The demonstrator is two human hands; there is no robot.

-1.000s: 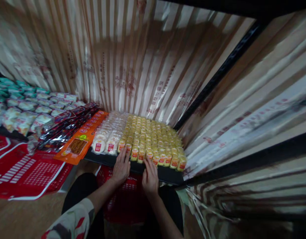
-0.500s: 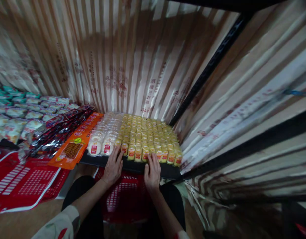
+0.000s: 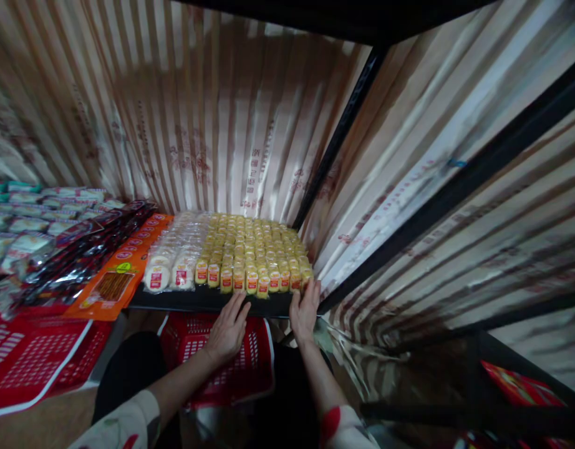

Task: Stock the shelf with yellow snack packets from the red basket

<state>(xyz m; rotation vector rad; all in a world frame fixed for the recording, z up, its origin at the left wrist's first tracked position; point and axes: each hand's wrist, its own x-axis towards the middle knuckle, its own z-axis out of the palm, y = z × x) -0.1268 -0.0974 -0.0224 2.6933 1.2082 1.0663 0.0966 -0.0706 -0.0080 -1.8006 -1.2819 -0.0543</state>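
Rows of small yellow wrapped snacks point(image 3: 257, 249) with red labels stand packed on a black shelf point(image 3: 175, 299). My left hand point(image 3: 229, 327) lies at the shelf's front edge, fingers stretched toward the middle of the front row, holding nothing. At the right end of that row, my right hand point(image 3: 306, 310) has its fingertips against the last yellow packs, fingers extended and thumb apart. Round white wrapped snacks point(image 3: 169, 271) stand in rows just left of the yellow ones.
Left along the shelf lie an orange snack packet point(image 3: 116, 274), dark red shiny packets point(image 3: 88, 255) and white packets point(image 3: 28, 246). Red baskets point(image 3: 35, 355) sit below. A black post point(image 3: 338, 137) and striped, printed sheeting point(image 3: 212, 125) enclose the back and right.
My view has turned to the right. My right hand has moved along the front row to its right end; my left hand has shifted right, off the packs, to the shelf edge.
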